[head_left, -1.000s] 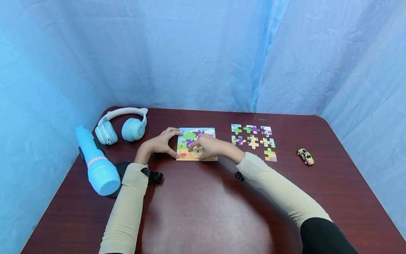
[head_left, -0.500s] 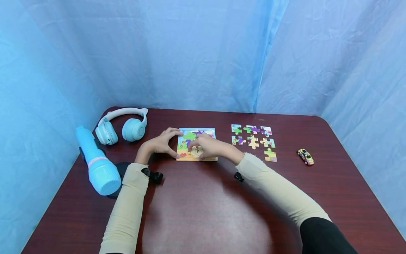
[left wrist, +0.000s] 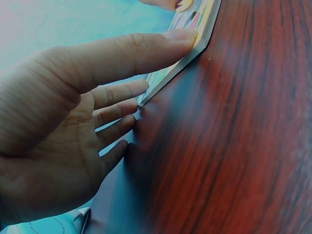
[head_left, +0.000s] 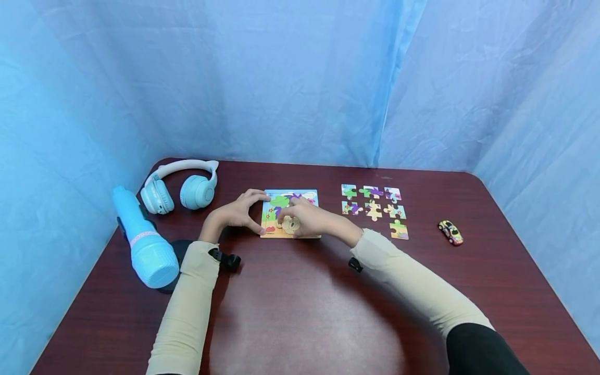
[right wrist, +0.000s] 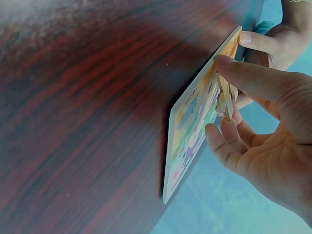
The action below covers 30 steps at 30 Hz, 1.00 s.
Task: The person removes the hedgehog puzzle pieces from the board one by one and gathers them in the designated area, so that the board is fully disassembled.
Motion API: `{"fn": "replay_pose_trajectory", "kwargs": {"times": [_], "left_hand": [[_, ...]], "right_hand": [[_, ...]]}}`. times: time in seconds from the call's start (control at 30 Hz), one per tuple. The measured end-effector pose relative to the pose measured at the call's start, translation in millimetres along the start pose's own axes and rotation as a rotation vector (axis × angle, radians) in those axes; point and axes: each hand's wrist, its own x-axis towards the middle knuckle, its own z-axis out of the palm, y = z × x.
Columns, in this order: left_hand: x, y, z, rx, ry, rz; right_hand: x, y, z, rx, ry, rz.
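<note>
A jigsaw puzzle board point(head_left: 269, 227) with a brightly coloured picture lies on the table in front of me. My left hand point(head_left: 239, 211) spans its left side, fingers mostly straight. In the left wrist view, the thumb point(left wrist: 183, 41) rests on a board corner and the fingertips point(left wrist: 141, 87) are at the edge. My right hand point(head_left: 307, 216) is over the board's lower middle and hides part of it. The right wrist view shows it pinching a pale puzzle piece point(right wrist: 226, 97), tilted up from the board; finger contact behind the piece is partly hidden.
Several loose puzzle pieces point(head_left: 374, 210) lie in rows right of the board. Farther right stands a small toy car point(head_left: 451, 232). On the left are light blue headphones point(head_left: 197, 191) and a blue microphone-shaped object point(head_left: 152, 258). Blue curtains point(head_left: 290, 78) surround the table point(head_left: 304, 312).
</note>
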Motion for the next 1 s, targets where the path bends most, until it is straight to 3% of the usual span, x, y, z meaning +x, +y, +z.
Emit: {"fn": "replay_pose_trajectory", "kwargs": {"times": [0.7, 1.0], "left_hand": [[0.5, -0.9, -1.1, 0.010, -0.003, -0.014], [0.6, -1.2, 0.8, 0.013, 0.003, 0.001]], "right_hand": [[-5.7, 4.7, 1.8, 0.027, -0.053, 0.007], [-18.7, 13.3, 0.2, 0.012, -0.019, 0.012]]}}
